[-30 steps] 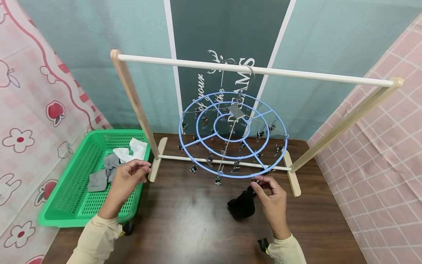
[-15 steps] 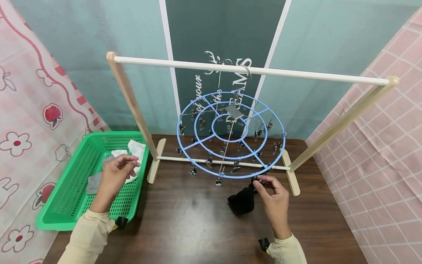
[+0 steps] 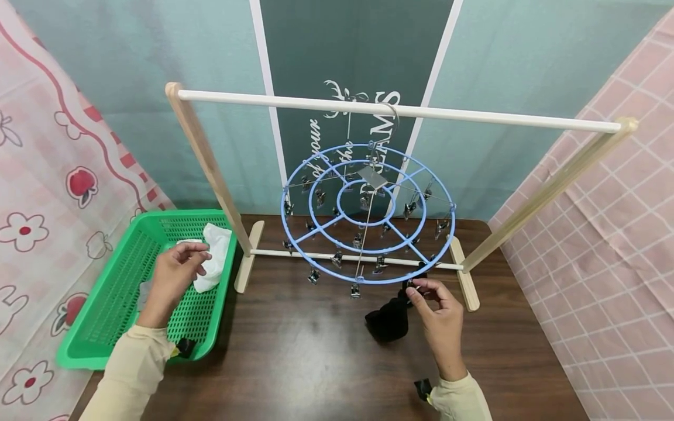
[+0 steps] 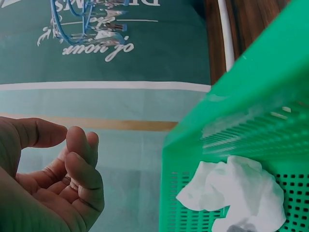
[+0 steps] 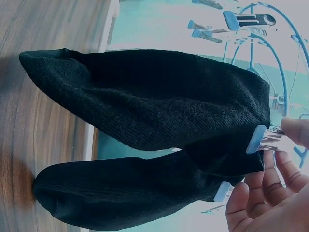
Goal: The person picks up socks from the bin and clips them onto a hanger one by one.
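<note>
My right hand [image 3: 443,318] pinches a metal clip [image 5: 263,139] with pale blue tips at the near right rim of the round blue drying hanger [image 3: 368,282]. That clip bites the cuff of a black sock [image 5: 159,96], which hangs down over the table. A second black sock [image 5: 116,193] hangs from another clip [image 5: 223,192] close by. Over the green basket [image 3: 126,234] is my left hand [image 3: 171,278], holding nothing, its thumb near the bent forefinger. White socks [image 3: 215,257] and a partly hidden grey sock [image 3: 143,294] lie in the basket.
The hanger hooks over the white top bar [image 3: 316,104] of a wooden rack, with several clips dangling beneath it. The rack's left post [image 3: 207,164] stands beside the basket and its right post [image 3: 547,196] near the pink tiled sheet [image 3: 605,234].
My left hand has moved left and slightly down, farther over the basket, showing more of the white socks. The right hand stays at the clip; the hanger has turned slightly.
</note>
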The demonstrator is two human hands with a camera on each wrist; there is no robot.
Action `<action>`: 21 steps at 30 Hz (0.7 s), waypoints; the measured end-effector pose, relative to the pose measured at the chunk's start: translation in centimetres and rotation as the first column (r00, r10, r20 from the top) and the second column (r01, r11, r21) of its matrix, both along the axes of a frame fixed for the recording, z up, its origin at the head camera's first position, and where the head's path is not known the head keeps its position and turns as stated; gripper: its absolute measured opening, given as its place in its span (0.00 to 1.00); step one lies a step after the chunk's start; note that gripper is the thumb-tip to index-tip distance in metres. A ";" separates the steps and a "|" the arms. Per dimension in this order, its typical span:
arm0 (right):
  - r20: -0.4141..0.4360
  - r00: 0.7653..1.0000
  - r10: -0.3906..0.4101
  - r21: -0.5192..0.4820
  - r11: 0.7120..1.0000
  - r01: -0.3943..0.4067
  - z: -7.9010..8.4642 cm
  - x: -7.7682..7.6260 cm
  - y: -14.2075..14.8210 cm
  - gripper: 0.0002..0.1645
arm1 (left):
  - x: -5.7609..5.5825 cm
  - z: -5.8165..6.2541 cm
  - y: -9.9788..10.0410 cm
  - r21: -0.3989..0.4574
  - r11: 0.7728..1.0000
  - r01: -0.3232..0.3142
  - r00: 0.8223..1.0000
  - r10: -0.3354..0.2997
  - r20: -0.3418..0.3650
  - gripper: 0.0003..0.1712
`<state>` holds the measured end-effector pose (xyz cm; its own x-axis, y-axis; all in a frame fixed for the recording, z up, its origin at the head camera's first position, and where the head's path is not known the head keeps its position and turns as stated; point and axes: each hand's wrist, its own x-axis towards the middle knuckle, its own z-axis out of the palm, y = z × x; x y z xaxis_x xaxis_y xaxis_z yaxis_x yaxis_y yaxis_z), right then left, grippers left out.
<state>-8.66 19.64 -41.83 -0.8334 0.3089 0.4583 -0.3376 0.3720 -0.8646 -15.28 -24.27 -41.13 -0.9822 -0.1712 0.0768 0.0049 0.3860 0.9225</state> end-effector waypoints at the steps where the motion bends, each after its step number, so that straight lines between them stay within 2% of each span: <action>1: -0.001 1.000 -0.001 0.002 1.000 0.001 0.0 0.0 0.0 0.09 | -0.1 0.0 -0.1 0.003 1.000 -0.004 1.000 0.004 0.011 0.09; 11: 0.004 1.000 -0.002 0.004 1.000 0.002 -0.1 0.0 0.1 0.09 | -1.6 -0.5 -1.4 -0.005 1.000 -0.016 0.996 0.017 0.083 0.14; 21: 0.025 1.000 -0.017 0.003 1.000 0.017 0.0 0.1 0.1 0.09 | -2.5 -1.4 -2.3 -0.094 0.993 -0.068 0.989 0.080 0.122 0.20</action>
